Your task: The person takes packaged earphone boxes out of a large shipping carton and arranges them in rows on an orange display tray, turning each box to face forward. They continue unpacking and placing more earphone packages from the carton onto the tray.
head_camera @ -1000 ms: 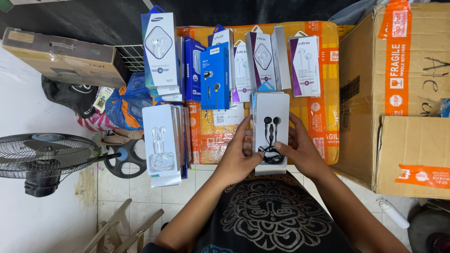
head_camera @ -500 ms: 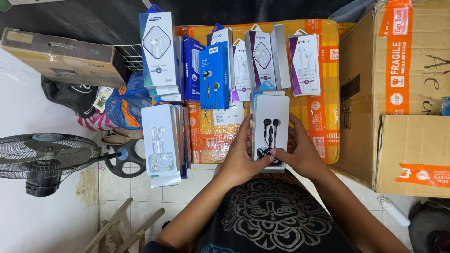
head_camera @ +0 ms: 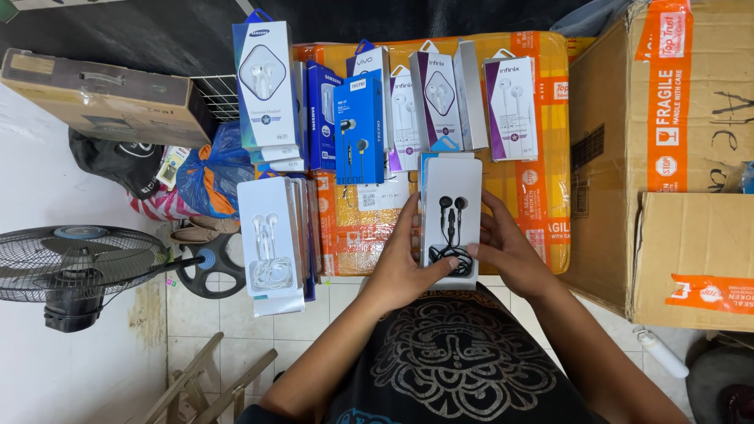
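Seen from the head camera, looking straight down: both hands hold one white earphone pack point(head_camera: 451, 213) upright, just in front of the person's chest; black earphones show through its clear front, their cord coiled at the bottom; a blue-edged pack peeks out directly behind it. The left hand point(head_camera: 402, 263) curls around the pack's left edge, thumb lying across its lower front, fingers closed behind it; the right hand point(head_camera: 506, 247) wraps the right edge the same way, fingers pressed on the side, closed in a firm grip.

Everything else is placed from that held pack. Under and beyond it lies a yellow taped carton point(head_camera: 542, 94), used as a surface; along the carton's far side stands a row of earphone boxes: a blue box with black earphones point(head_camera: 359, 126) just beyond and to the left, two purple-and-white boxes point(head_camera: 510, 106) beyond and to the right, a tall white-and-blue box point(head_camera: 265, 82) farther left. To the pack's immediate left a stack of white boxes with white earphones point(head_camera: 269, 243) rests on the carton's edge; far left, on the tiled floor, stands a black fan point(head_camera: 75, 267); to the right rises a large brown cardboard box point(head_camera: 675, 157) with orange tape.
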